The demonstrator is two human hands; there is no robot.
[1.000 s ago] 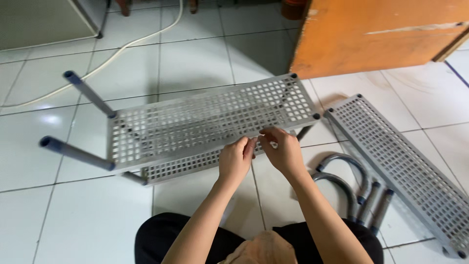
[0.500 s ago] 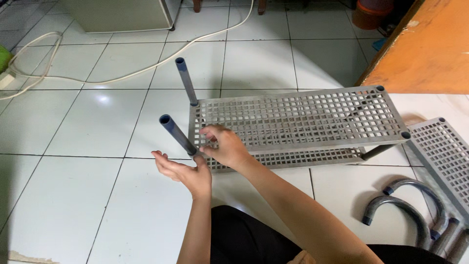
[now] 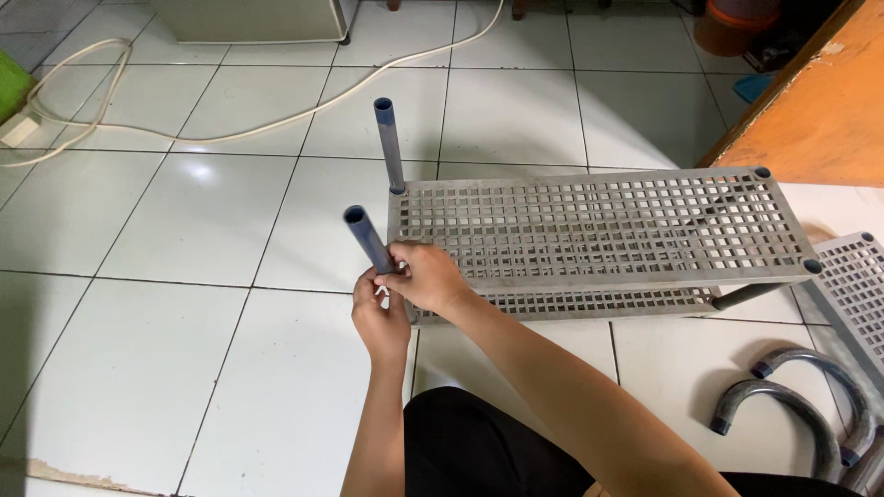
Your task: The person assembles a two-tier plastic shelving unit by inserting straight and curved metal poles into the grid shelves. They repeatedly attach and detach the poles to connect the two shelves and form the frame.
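While the grey perforated plastic shelf rack lies on its side on the white tiled floor, both hands work at its near left corner. The right hand has its grip clamped around the base of the nearer grey plastic tube leg, just where that leg meets the corner of the shelf panel. The left hand sits directly beneath it, fingers curled together against the same corner, touching the leg's lower end; whether it fully grasps the leg cannot be told. The leg sticks out up and to the left, its open round end toward the camera. A second grey tube leg stands out from the far left corner of the rack, well apart from the hands.

No labels or signs can be made out. A small green object shows at the left edge, beside a white cable that loops across the floor toward a pale box-shaped appliance at the top. An orange wooden panel fills the upper right corner. To the right, another grey perforated shelf panel lies flat, and two curved grey pipes rest just below it. The person's dark-clad knee lies beneath the arms.
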